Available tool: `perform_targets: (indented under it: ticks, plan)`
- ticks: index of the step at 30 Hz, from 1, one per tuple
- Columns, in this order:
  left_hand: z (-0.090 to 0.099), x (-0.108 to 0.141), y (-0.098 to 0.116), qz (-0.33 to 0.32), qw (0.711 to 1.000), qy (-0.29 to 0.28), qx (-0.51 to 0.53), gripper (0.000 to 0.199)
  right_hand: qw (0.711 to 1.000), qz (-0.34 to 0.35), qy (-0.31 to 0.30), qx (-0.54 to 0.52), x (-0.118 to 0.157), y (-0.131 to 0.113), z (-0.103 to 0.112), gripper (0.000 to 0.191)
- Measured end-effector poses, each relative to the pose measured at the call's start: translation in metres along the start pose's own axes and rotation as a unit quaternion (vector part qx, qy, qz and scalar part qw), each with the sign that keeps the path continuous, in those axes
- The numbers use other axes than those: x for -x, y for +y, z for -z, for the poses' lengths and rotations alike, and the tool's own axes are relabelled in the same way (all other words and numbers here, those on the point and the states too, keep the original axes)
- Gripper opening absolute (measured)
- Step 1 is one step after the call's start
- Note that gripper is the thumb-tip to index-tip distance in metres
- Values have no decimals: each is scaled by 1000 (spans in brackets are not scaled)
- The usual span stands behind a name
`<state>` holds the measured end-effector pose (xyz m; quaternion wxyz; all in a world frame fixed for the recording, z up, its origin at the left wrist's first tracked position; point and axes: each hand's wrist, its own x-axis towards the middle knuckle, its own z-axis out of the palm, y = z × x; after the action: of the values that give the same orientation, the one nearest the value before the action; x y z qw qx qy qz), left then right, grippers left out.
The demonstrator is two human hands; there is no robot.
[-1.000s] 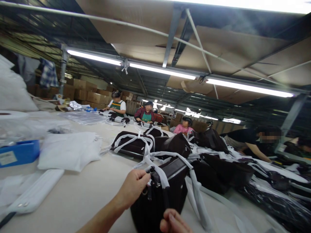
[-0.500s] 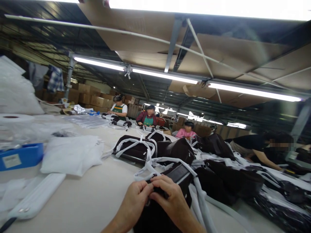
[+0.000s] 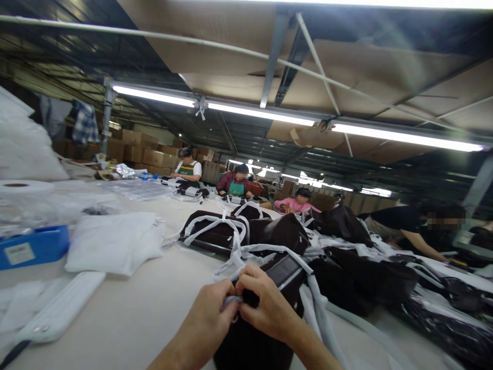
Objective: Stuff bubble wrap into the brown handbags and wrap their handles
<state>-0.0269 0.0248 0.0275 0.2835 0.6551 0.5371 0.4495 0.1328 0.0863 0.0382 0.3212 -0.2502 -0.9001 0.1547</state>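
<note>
In the head view, your bag (image 3: 254, 347) is right in front of you at the bottom of the scene, its lower end cut off; take it as the centre of the dial. Your left grip (image 3: 213, 313) pinches a pale scrap (image 3: 231, 299) between thumb and forefinger at the bag's upper end. Your right grip (image 3: 265, 298) meets it there, fingers curled in; you can't tell whether its tips pinch the scrap or something dark behind. A pale-wrapped strap (image 3: 283, 248) arches over the bag's far end and drops along its right side. On the surface (image 3: 150, 313), a second bag (image 3: 208, 234) lies at 11 o'clock, more dark bags (image 3: 358, 282) between 2 and 3. A white packet (image 3: 113, 244) sits at 10, a blue box (image 3: 36, 249) between 9 and 10, a white bar (image 3: 63, 308) at 9. A co-worker in pink sleeves (image 3: 295, 204) is at 1 o'clock.
</note>
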Motion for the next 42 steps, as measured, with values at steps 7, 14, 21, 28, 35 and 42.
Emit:
perform_targets:
  ticks: [7, 14, 21, 28, 35, 42]
  plan:
    - [7, -19, 0, 107, 980, -86, 144, 12, 998, -19, -62, -21, 11, -5, 17, 47]
    - [14, -26, 1, 211, 931, -183, 236, 22, 1000, -1, -11, 17, 37, -12, 12, 43]
    - [16, -25, 3, 185, 942, -179, 217, 16, 998, 27, 8, 56, 23, -16, 8, 44]
    - [13, 0, 14, -48, 996, -41, -68, 15, 996, -64, -30, -58, 12, -16, 14, 46]
    - [6, 2, -1, -95, 993, -23, -66, 23, 953, -135, -90, -258, -13, -8, 20, 46]
    - [8, 0, -3, -93, 994, -16, -45, 55, 929, -163, -29, -331, -16, 1, 5, 41]
